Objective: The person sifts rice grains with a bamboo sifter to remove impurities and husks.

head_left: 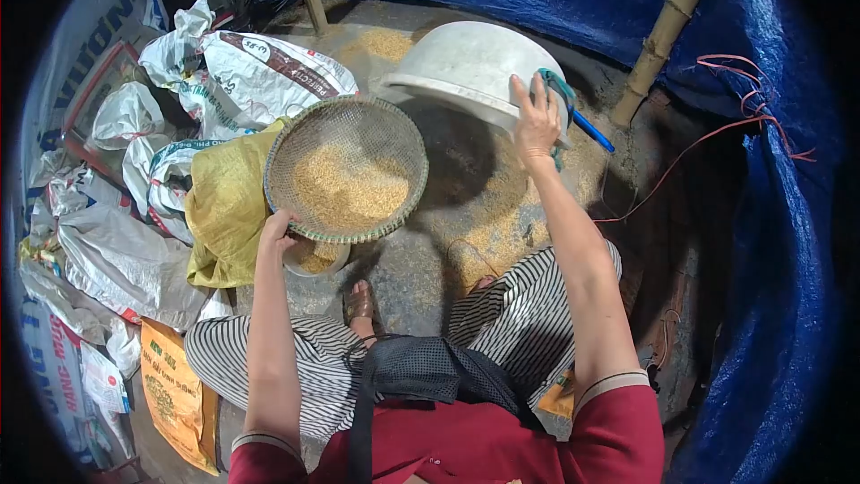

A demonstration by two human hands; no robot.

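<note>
A round woven basket (358, 121) with a pile of golden grain (345, 184) in it is held at its near left rim by my left hand (279, 226), fingers closed round the edge. Below that rim, partly covered by the basket, a small bowl (336, 264) also contains grain. My right hand (537, 121) grips the right side of a large whitish basin (475, 54), its fingers lying along the outer wall and the thumb out of sight. The basin is tipped over, its underside toward me. Beside my right hand are a green cloth or strap (557, 85) and a blue rod (593, 132).
Filled white sacks (269, 76) and a yellow-green sack (228, 188) crowd the left. An orange bag (179, 385) lies near my left knee. Loose grain (488, 246) covers parts of the floor. Bamboo poles (667, 31) and blue tarpaulin (779, 242) border the space.
</note>
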